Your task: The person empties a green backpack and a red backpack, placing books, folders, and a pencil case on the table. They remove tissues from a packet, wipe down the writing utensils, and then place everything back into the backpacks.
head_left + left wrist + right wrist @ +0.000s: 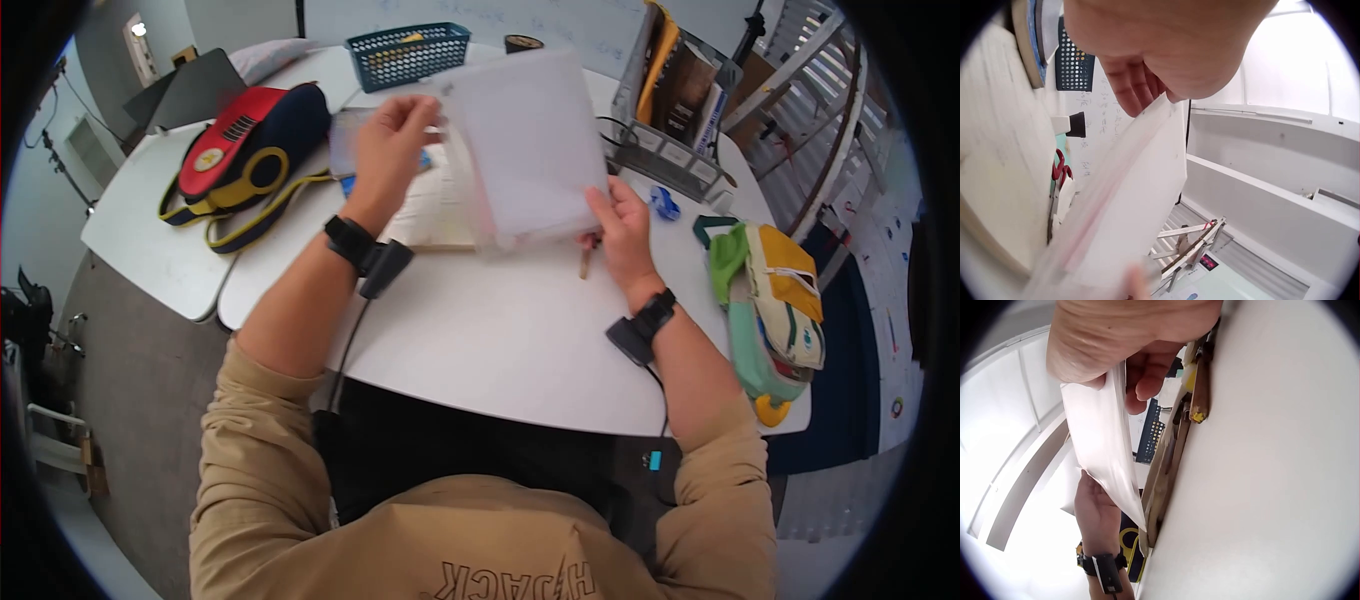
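Fingers of both hands pinch opposite edges of the white sheet, lifted above the bare table front.

I am sitting in what looks like an office or classroom workroom. My seat is at a round white table pushed against a second white table. A whiteboard with handwriting stands behind them. A wire desk organiser holds books and folders, and a blue plastic basket sits near a closed laptop. Two school backpacks lie on the tables: a red and navy backpack and a green and yellow backpack (both child-sized in style). Grey flooring shows below.
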